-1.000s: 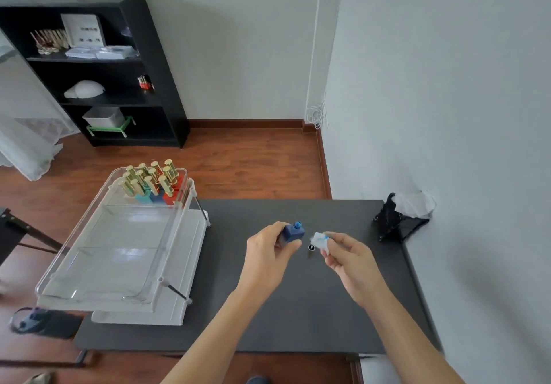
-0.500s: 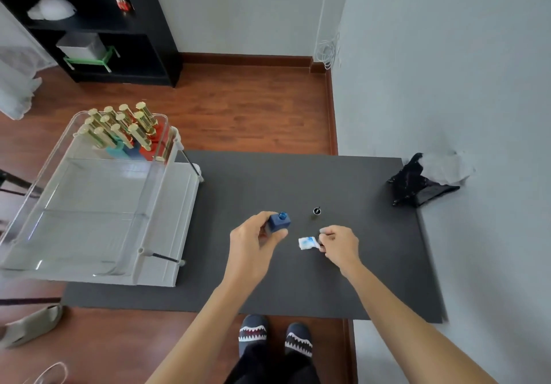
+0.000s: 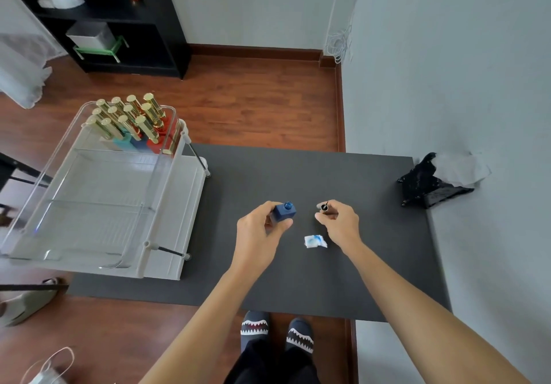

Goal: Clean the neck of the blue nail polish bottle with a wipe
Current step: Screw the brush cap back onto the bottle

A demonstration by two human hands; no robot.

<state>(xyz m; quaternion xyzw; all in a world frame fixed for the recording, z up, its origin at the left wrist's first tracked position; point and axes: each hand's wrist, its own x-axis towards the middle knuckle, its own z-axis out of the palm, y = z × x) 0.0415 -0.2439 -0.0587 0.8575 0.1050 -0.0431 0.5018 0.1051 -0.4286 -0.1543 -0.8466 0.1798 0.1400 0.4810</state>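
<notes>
Dark matting carries the stained wipe (image 3: 315, 241) — limp, best pinched at an edge — while the left hand (image 3: 258, 231) clasps the small, rigid blue bottle (image 3: 283, 212) and the right hand (image 3: 340, 222) pinches its cap brush (image 3: 325, 207).

Both bare forearms reach forward over the bench's near edge. The left hand (image 3: 258, 228) curls closed around a bottle, thumb in front. The right hand (image 3: 338, 221) pinches a cap between fingertips (image 3: 320, 219), palm down.
</notes>
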